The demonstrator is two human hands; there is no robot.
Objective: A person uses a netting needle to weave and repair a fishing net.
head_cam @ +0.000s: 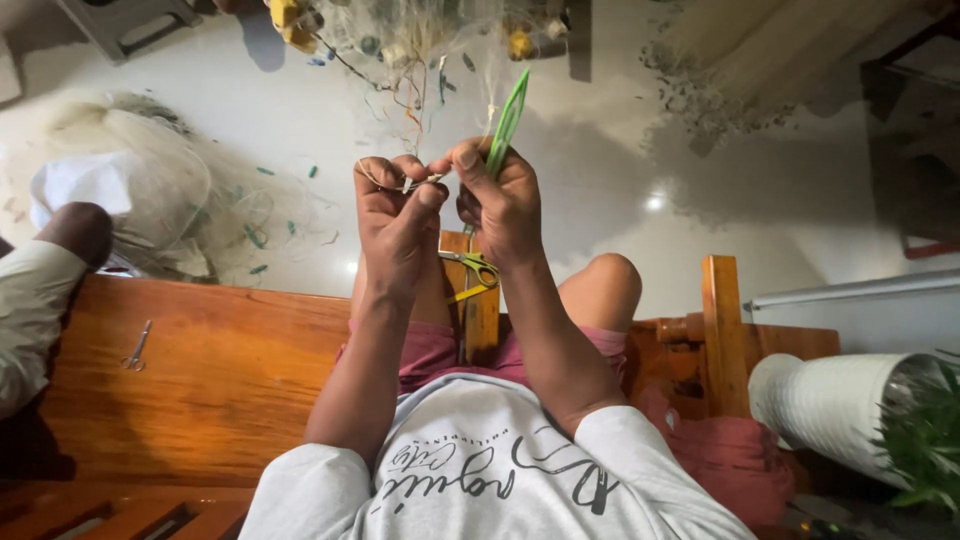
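Centrally, above the wooden bench (200, 370): left hand (395, 215) pinching fine net twine (400, 185); right hand (500, 205) pressed around green netting needle (508, 120) (tip raised); yellow-handled scissors (472, 272) just below hands; small snips (137, 348) on bench, well apart

White short-sleeved T-shirt with dark script lettering, dusty-pink shorts.
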